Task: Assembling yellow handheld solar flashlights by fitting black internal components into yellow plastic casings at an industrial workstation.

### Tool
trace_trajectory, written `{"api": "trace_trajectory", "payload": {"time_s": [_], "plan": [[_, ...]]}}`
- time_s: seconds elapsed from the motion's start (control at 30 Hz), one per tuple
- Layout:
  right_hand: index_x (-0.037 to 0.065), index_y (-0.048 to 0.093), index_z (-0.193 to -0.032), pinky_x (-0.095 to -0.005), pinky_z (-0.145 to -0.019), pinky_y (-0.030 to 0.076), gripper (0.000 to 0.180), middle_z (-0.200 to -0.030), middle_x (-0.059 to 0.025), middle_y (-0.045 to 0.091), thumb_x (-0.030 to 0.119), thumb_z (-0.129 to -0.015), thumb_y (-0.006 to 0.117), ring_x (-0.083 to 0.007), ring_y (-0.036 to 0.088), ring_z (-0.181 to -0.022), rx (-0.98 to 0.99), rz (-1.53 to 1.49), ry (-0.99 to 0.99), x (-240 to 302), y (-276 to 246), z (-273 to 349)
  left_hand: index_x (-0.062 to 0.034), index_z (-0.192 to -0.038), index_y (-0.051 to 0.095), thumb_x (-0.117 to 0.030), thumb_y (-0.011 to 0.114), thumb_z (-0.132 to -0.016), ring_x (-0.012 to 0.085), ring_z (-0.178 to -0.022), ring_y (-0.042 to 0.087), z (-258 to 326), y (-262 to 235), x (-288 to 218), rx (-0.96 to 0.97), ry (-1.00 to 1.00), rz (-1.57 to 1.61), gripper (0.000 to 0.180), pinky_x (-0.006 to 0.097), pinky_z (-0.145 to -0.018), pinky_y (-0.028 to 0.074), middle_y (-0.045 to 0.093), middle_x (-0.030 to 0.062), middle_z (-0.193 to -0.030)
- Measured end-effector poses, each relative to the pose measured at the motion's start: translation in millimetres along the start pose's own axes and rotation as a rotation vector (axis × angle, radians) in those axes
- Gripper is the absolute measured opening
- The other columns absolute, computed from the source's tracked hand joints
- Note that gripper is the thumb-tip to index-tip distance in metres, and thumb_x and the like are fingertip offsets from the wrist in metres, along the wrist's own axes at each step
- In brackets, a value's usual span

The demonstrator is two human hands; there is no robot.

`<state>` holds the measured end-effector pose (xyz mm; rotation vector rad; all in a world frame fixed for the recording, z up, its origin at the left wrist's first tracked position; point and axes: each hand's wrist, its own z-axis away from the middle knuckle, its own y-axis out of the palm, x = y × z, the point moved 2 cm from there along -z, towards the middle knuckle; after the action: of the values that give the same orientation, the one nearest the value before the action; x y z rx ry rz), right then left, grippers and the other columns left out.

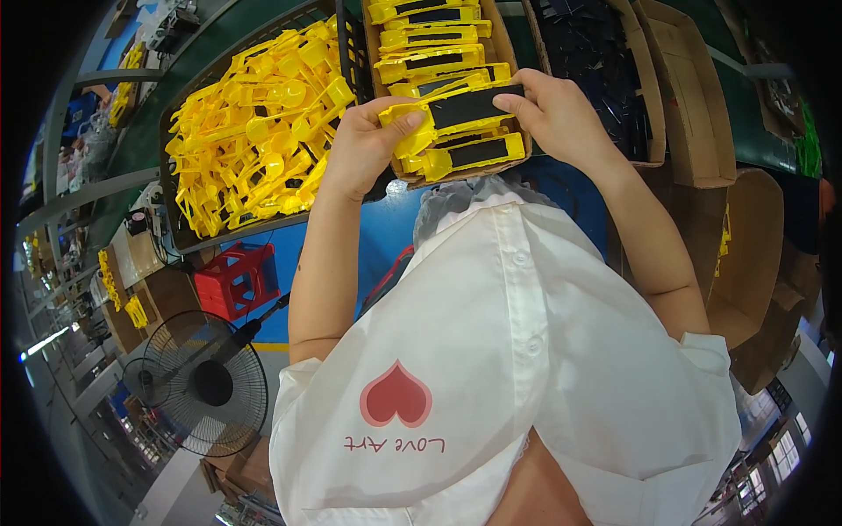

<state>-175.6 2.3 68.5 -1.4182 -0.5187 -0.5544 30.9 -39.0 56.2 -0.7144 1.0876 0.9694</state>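
Observation:
Between my two hands is a yellow plastic part with a flat black strip (463, 109) along it. My left hand (367, 145) grips its yellow end, thumb on top. At the other end, my right hand (554, 114) pinches the black strip, thumb over it and fingers beneath. Directly below the held part stands a cardboard box (519, 53) with several similar yellow parts (430, 61) lined up in a row, black strips showing in them. Another such part (478, 153) lies at the box's near end.
On the left, a black crate (195, 238) is heaped with loose yellow parts (263, 123). An open box of black strips (596, 61) stands right of the middle box, beside another carton (693, 96). A red stool (237, 280) and a standing fan (210, 383) are at lower left.

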Motion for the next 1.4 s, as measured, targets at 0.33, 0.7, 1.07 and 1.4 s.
{"api": "trace_trajectory", "payload": {"time_s": [0.33, 0.7, 1.07, 1.4], "plan": [[-0.001, 0.053, -0.09, -0.025, -0.051, 0.045, 0.028, -0.067, -0.0102, 0.058, 0.026, -0.083, 0.052, -0.0153, 0.057, -0.057, 0.012, 0.073, 0.032, -2.6, 9.3, 1.6, 0.0034, -0.093, 0.059, -0.012, 0.061, -0.077, 0.0097, -0.068, 0.055, -5.0, 0.8, 8.7, -0.011, -0.029, -0.056, 0.022, 0.021, -0.063, 0.045, 0.06, 0.0056, -0.079], [0.002, 0.048, -0.097, -0.0266, -0.055, 0.048, 0.045, -0.072, -0.0106, 0.059, 0.039, -0.074, 0.061, -0.0197, 0.061, -0.066, -0.027, 0.315, 0.254, -5.3, 3.6, -8.6, 0.003, -0.094, 0.059, -0.011, 0.062, -0.076, 0.0096, -0.071, 0.055, -5.3, -3.8, 23.7, 0.039, -0.014, 0.066, 0.023, 0.02, -0.065, 0.045, 0.061, 0.0056, -0.081], [0.001, 0.047, -0.111, -0.0301, -0.071, 0.048, 0.054, -0.096, -0.0151, 0.058, 0.038, -0.074, 0.061, -0.0226, 0.059, -0.085, -0.023, -0.123, 0.23, -31.0, 21.8, -3.6, 0.002, -0.089, 0.06, -0.019, 0.07, -0.07, 0.0098, -0.067, 0.056, -20.1, 16.1, 13.3, -0.056, 0.005, -0.358, 0.03, 0.021, -0.061, 0.045, 0.061, 0.005, -0.077], [-0.001, 0.039, -0.095, -0.032, -0.067, 0.047, 0.053, -0.087, -0.0192, 0.057, 0.038, -0.07, 0.064, -0.0299, 0.058, -0.081, -0.079, -0.392, -0.087, -10.6, 4.4, 12.2, -0.0002, -0.08, 0.061, -0.015, 0.065, -0.069, 0.0288, -0.067, 0.057, -18.1, 54.5, -9.4, -0.007, 0.316, -0.644, 0.019, 0.032, -0.059, 0.044, 0.059, 0.015, -0.073]]}}
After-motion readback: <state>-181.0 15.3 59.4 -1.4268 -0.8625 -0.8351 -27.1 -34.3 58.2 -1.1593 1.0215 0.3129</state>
